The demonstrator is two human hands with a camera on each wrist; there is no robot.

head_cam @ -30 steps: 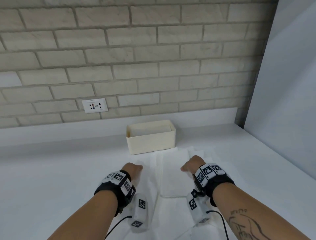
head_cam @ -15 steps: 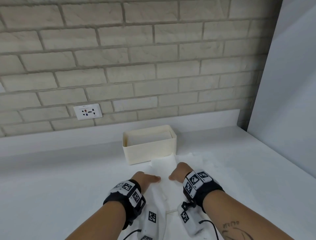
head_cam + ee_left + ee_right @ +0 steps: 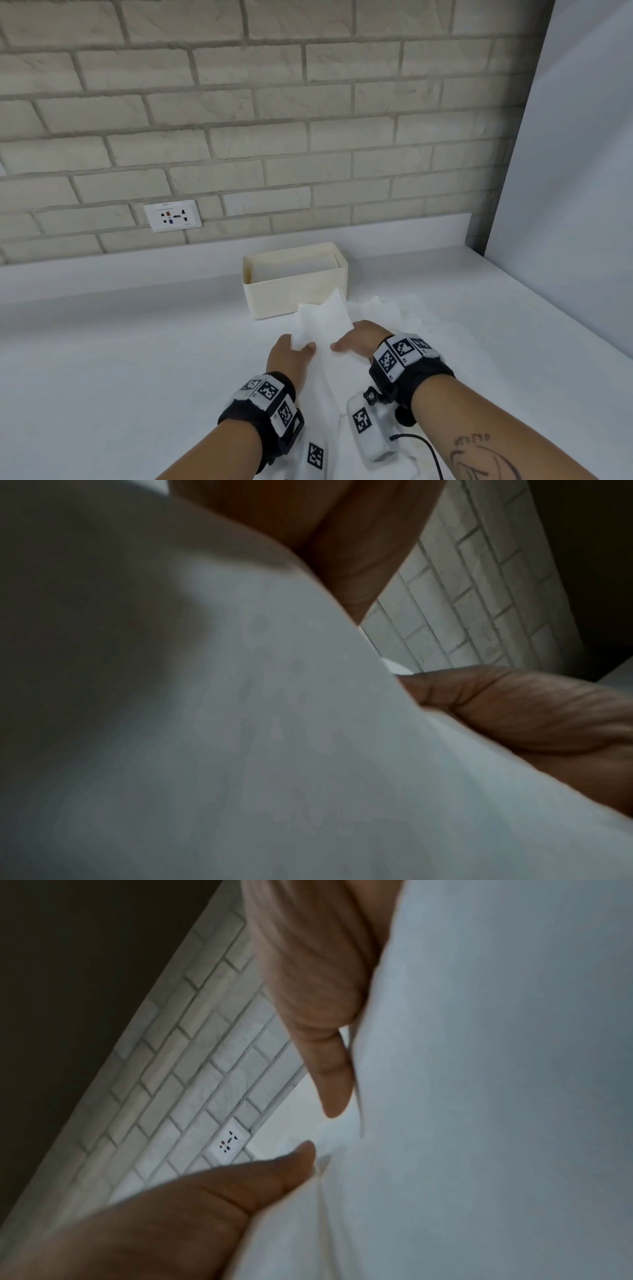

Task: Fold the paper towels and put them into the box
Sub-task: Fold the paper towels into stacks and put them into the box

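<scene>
Both hands are sitting way closer together now than a second ago, when they were spread out on the flat sheets, and the folded white paper towel [image 3: 325, 318] is coming up off the white countertop [image 3: 137, 359] toward the cream rectangular plastic box [image 3: 294, 284]. My left hand [image 3: 291, 356] is pinching its left edge, thumb on top, and my right hand [image 3: 363, 339] is clamping the right edge between thumb and fingers [image 3: 308, 988]. More unfolded white sheets [image 3: 404, 315] are lying just right of the box, and something white is already sitting inside it. Handling-wise, I'm guessing this stuff is super light, floppy and easy to tear, so holding both side edges near the fold probably keeps it from sagging open. Brick wall and white wall socket [image 3: 173, 216] are hanging out behind.
</scene>
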